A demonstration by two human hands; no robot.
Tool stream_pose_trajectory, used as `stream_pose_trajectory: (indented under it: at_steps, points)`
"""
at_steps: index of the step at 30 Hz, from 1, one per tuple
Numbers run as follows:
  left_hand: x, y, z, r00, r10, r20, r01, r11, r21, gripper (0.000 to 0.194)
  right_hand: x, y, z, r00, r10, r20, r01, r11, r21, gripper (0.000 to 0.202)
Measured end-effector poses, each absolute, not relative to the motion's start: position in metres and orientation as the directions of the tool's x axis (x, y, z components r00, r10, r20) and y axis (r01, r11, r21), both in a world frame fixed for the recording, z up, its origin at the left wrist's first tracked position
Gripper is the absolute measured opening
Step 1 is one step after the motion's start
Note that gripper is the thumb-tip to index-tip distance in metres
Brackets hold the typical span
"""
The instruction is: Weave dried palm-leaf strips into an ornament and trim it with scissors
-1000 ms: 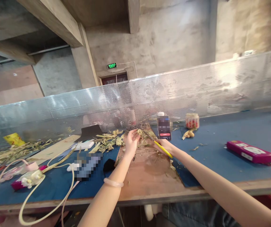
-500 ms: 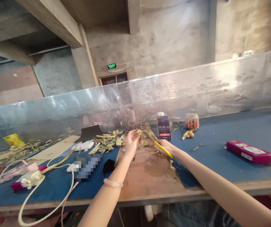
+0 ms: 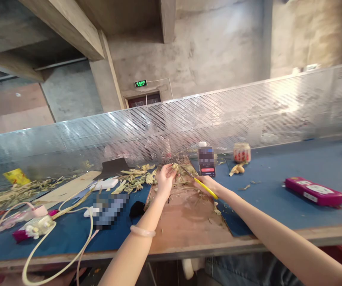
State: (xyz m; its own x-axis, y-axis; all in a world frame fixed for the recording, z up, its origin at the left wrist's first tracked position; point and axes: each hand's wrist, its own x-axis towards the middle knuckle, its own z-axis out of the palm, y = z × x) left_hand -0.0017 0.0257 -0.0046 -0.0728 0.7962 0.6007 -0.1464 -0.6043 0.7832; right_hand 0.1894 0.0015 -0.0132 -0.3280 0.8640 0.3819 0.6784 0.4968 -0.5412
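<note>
My left hand (image 3: 165, 178) is closed on a small piece of dried plant (image 3: 175, 167), held over the reddish-brown board (image 3: 185, 226). From the right, my right hand (image 3: 209, 184) grips yellow-handled scissors (image 3: 206, 188). Their dark blades point left, toward the plant piece at my left fingertips. Whether the blades touch it, I cannot tell. Dried stems and trimmings (image 3: 181, 159) lie on the far part of the board, beneath and beyond both hands. A pale bracelet (image 3: 142, 231) circles my left wrist.
Left of the board lie dried leafy stalks (image 3: 138, 179), a black item (image 3: 137, 208) and looping cables (image 3: 92, 222). Beyond my right hand stands a phone (image 3: 207, 161), near a glass jar (image 3: 241, 152). A magenta box (image 3: 314, 191) sits at right. A perforated metal screen (image 3: 224, 119) runs behind.
Almost nothing differs. Both hands, the scissors and the plant piece keep the same places; the view has shifted very slightly.
</note>
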Motion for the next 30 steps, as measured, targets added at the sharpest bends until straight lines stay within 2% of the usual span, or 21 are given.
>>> stream_pose_trajectory:
  at_steps: [16, 24, 30]
  points:
    - [-0.0045, 0.0316, -0.0071, -0.054, 0.77, 0.636, -0.085, -0.638, 0.765, 0.036, 0.1916, 0.0075, -0.0201, -0.359, 0.827, 0.433, 0.69, 0.547, -0.474, 0.026]
    - [-0.0057, 0.0348, -0.0089, -0.055, 0.758, 0.65, -0.079, -0.652, 0.754, 0.036, 0.1891, 0.0013, -0.0133, -0.343, 0.854, 0.391, 0.73, 0.504, -0.462, 0.026]
    - [-0.0058, 0.0319, -0.0071, -0.058, 0.768, 0.638, -0.074, -0.64, 0.765, 0.035, 0.1909, 0.0055, -0.0179, -0.359, 0.833, 0.421, 0.722, 0.534, -0.44, 0.027]
